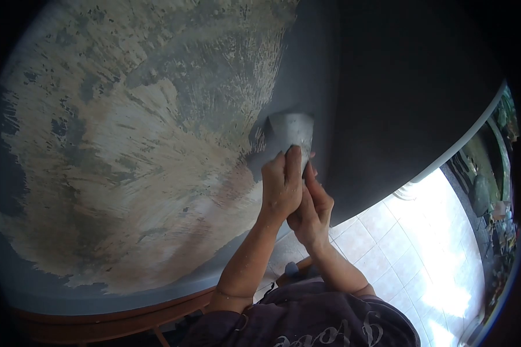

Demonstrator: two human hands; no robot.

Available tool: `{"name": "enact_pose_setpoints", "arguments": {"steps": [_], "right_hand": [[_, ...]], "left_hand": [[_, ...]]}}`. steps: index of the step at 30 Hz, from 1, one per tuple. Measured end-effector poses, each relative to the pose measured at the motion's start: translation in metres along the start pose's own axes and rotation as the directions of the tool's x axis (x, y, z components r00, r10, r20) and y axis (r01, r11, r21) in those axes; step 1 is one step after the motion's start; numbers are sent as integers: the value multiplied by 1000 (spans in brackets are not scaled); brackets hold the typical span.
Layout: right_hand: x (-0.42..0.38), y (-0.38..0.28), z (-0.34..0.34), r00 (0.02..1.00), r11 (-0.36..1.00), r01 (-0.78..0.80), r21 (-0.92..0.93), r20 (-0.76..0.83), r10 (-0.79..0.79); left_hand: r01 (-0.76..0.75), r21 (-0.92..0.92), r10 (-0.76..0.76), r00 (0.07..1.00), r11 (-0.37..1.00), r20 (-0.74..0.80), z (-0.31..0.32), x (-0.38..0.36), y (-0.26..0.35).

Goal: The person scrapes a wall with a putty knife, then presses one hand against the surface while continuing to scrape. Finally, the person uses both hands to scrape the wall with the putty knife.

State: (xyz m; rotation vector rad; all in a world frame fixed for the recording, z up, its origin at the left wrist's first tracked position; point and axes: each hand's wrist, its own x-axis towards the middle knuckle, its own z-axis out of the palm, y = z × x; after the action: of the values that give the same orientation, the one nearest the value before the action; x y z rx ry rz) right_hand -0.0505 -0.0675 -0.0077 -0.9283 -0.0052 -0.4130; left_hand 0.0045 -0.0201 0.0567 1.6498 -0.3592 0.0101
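Both of my hands are closed on one scraper, whose broad pale metal blade lies against the grey painted wall. My left hand grips near the base of the blade, with a finger stretched along it. Lower on the handle, my right hand is wrapped round it; most of the handle is hidden by my fingers. Left of the blade spreads a large bare patch, beige and rough, with ragged edges where the grey paint stops. Pale flecks cling to my left forearm.
A darker wall section stands to the right of the scraper. Below it runs a tiled floor, brightly lit at the right. A wooden rail crosses the lower left. Plants and stones show at the far right edge.
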Motion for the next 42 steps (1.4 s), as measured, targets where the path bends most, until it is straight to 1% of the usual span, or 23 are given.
{"name": "enact_pose_setpoints", "arguments": {"steps": [2,3,6,10,13,15,17,19,22,24,26,28,31,34,37,42], "right_hand": [[-11,11,-4,1000,999,1,-34,-18,-1],[-19,0,-7,989,989,-133,57,65,130],[-27,8,-5,989,989,-149,-26,20,149],[-32,10,-3,992,993,-120,21,33,119],[-33,6,0,983,982,-183,41,1,183],[-32,17,0,994,994,-105,-30,-30,104],[-32,18,0,995,995,-93,-26,-35,92],[-33,10,1,989,988,-145,56,-8,145],[-31,11,4,992,993,-113,36,-44,115],[-31,11,2,992,989,-127,72,-20,128],[-29,16,1,993,991,-108,77,-30,111],[-26,24,1,995,997,-58,44,-74,61],[-22,12,-2,992,985,-126,121,4,126],[-18,17,1,996,998,-55,22,-62,56],[-17,8,2,996,995,-81,64,-21,83],[-17,-3,6,998,997,-54,50,-10,55]], "left_hand": [[61,-59,-62,998,996,-26,-1,-12,-12],[64,-51,-66,997,997,-35,-3,-17,-15],[73,-32,-75,996,997,-54,-10,-26,-20],[96,-12,-97,994,995,-48,-12,-31,-22],[127,-17,-128,991,992,-31,-13,-31,-20],[142,-23,-143,989,990,-29,-14,-29,-18],[154,-30,-155,987,988,-31,-13,-29,-19],[150,-19,-150,988,989,-19,-14,-28,-17],[144,-10,-144,989,990,-16,-14,-27,-16],[138,-5,-138,990,990,-16,-13,-27,-16],[129,6,-128,992,992,-17,-13,-26,-17],[119,11,-118,993,993,-17,-12,-23,-16],[71,32,-71,997,997,-10,-11,-18,-15],[41,59,-41,999,997,-11,-10,-16,-13],[51,71,-50,999,996,-10,-9,-15,-9],[69,51,-69,998,996,7,-7,-15,-6]]}}
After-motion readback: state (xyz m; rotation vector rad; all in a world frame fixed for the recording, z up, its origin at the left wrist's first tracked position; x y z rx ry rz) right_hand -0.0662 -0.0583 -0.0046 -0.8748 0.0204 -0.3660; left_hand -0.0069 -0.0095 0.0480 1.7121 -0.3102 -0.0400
